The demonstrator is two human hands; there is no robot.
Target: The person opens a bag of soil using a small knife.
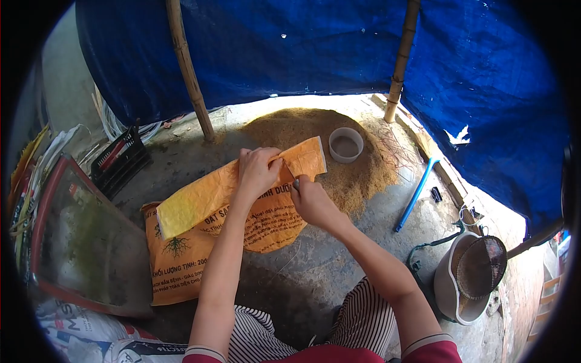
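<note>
Orange sack (242, 193), folded, pinched by left hand (257, 172); perhaps stitched.

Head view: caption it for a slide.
Both hands, left and right, grip an orange sack beside a husk pile.
</note>
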